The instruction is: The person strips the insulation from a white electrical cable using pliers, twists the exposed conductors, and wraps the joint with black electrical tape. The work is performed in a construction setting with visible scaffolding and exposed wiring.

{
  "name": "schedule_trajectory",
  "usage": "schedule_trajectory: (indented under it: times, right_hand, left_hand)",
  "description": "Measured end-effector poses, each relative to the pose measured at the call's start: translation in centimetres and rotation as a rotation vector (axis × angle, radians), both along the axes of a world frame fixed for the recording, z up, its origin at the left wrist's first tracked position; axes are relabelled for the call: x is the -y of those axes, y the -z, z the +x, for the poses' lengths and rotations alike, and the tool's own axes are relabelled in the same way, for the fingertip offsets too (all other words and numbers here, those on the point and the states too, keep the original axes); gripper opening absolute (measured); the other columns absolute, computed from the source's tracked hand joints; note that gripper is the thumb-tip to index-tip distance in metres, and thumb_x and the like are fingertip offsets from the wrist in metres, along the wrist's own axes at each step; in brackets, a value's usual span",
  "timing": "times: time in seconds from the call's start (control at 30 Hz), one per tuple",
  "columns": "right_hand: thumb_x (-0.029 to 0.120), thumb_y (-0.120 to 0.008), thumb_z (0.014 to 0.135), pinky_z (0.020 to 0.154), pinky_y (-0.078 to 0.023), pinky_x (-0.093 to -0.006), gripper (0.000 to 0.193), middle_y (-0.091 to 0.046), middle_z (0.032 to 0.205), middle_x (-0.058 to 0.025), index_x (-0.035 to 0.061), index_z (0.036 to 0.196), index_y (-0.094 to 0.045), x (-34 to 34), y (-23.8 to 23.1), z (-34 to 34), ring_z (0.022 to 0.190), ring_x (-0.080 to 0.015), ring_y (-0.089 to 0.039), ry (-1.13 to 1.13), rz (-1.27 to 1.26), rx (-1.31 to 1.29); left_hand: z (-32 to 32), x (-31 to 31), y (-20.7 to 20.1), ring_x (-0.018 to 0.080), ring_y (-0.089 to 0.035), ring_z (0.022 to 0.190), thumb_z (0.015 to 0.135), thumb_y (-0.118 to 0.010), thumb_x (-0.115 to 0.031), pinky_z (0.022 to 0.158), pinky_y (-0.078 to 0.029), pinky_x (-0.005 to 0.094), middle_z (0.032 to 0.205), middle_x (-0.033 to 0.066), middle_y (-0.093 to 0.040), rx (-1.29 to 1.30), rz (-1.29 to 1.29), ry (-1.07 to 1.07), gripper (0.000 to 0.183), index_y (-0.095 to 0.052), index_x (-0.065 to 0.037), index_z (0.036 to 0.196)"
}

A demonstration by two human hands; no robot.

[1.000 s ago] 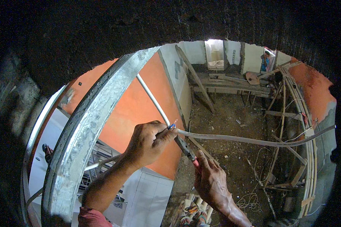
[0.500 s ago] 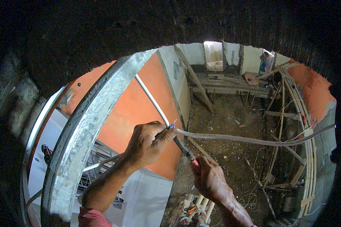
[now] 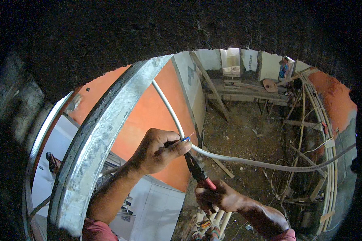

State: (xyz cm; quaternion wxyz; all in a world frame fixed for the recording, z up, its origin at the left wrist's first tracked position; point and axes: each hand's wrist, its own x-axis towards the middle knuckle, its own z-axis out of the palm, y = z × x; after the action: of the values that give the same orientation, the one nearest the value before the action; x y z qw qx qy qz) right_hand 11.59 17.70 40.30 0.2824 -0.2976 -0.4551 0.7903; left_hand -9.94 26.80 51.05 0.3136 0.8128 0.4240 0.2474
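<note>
My left hand is closed, pinching two white cables together between thumb and fingers. One white cable comes down from the beam above. The other cable, greyer, sags away to the right. A short blue wire with a thin copper-coloured end pokes out above my left thumb. My right hand is wrapped round the red handle of a pair of pliers. The dark jaws point up toward my left fingers; their tip is partly hidden beneath that hand, so I cannot tell what they touch.
A pale metal beam curves close on the left, with a dark rough edge overhead. Far below, planks and bamboo poles stand round a dirt floor. A person is at the far opening. Sandalled feet show at the bottom.
My right hand has shifted lower and turned, with more of the pliers and forearm showing. My left hand keeps its pinch on the cables, and the right-hand cable sags lower.
</note>
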Motion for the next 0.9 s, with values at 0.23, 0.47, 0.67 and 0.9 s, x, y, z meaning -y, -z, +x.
schedule_trajectory:
  times: [0.23, 0.47, 0.67, 0.9]
  right_hand:
    - [0.027, -0.055, 0.103, 0.067, -0.052, -0.0287, 0.027, -0.065, 0.083, -0.0091, 0.0028, 0.091, -0.055, 0.9, 4.5, -0.8, 0.071, -0.0127, -0.061, 0.324, 0.542, 0.159]
    - [0.010, -0.061, 0.093, 0.073, -0.051, -0.0306, 0.034, -0.062, 0.092, -0.0050, -0.0021, 0.125, -0.055, 0.8, 7.8, -2.6, 0.081, -0.0147, -0.060, 1.096, 0.463, -0.066]
    - [0.014, -0.061, 0.092, 0.079, -0.054, -0.0339, 0.033, -0.059, 0.098, -0.0064, 0.0009, 0.121, -0.056, -3.5, 3.5, -2.0, 0.093, -0.0151, -0.060, 1.242, 0.604, -0.149]
    - [0.004, -0.068, 0.086, 0.087, -0.057, -0.0409, 0.032, -0.060, 0.100, -0.0097, -0.0019, 0.115, -0.056, -6.9, -1.8, -1.2, 0.091, -0.0222, -0.064, 1.045, 0.874, -0.287]
  left_hand:
    - [-1.2, 0.8, -0.1, 0.0057, -0.042, 0.061, 0.100, -0.059, -0.039, 0.055, -0.035, 0.0257, 0.063, -0.0034, -0.047, 0.136, -0.306, -0.036, 0.041, -0.068, -0.001, 0.089]
    - [-1.5, 2.0, 1.5, 0.0087, -0.050, 0.068, 0.101, -0.056, -0.035, 0.060, -0.040, 0.0260, 0.073, 0.0005, -0.054, 0.052, -0.145, -0.026, 0.035, -0.067, -0.002, 0.094]
    - [-1.6, 2.3, 1.6, 0.0120, -0.054, 0.065, 0.096, -0.064, -0.019, 0.060, -0.044, 0.0305, 0.072, 0.0045, -0.058, -0.045, 0.090, 0.002, 0.020, -0.067, 0.001, 0.094]
    - [-1.6, 2.1, 0.6, 0.0154, -0.055, 0.062, 0.094, -0.065, -0.022, 0.059, -0.045, 0.0326, 0.073, 0.0091, -0.062, -0.167, 0.123, 0.012, 0.024, -0.066, 0.002, 0.089]
